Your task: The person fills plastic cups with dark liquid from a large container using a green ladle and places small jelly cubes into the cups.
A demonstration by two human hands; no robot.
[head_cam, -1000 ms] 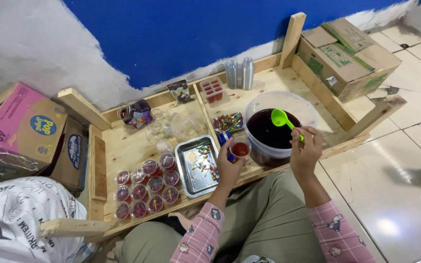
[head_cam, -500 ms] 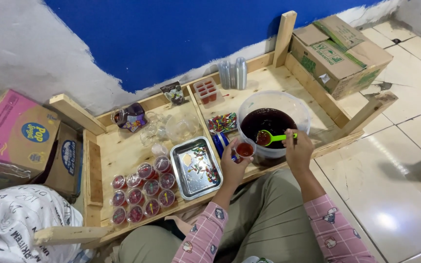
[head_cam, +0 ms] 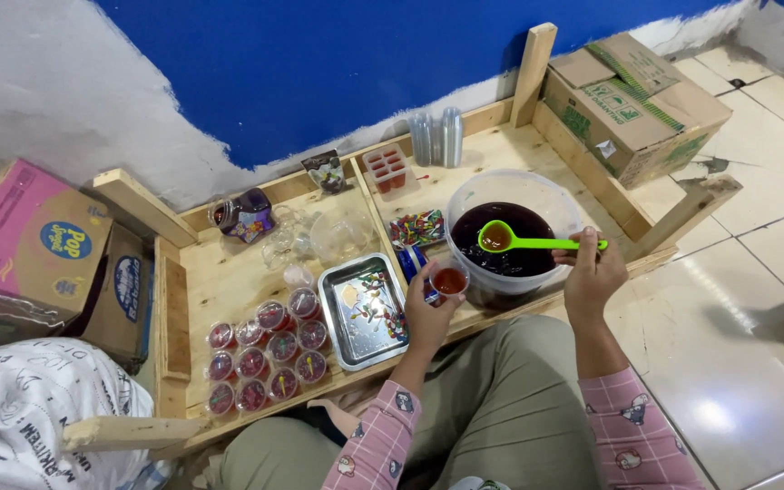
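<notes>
The right hand was clenched on the handle of a bright green plastic ladle, its bowl level and full of reddish-brown liquid above the large translucent plastic tub of dark liquid. The left hand grasped a small clear plastic cup, already partly filled with red liquid, just beside the tub's near rim. The cup stood upright, low against the slatted pale wooden counter

To do this pour well, I judged, the cup was best kept close under the ladle's lip, touching or nearly touching the tub wall, so drips fell back into the tub. The ladle needed a slow tilt toward the cup, with the left grip steady and not squeezing the thin wall. Stopping short of the brim would have left room for sealing

To the left lay a rectangular steel tray of coloured sprinkles, and beyond it a cluster of filled small cups with red jelly, well apart from the hands
</notes>
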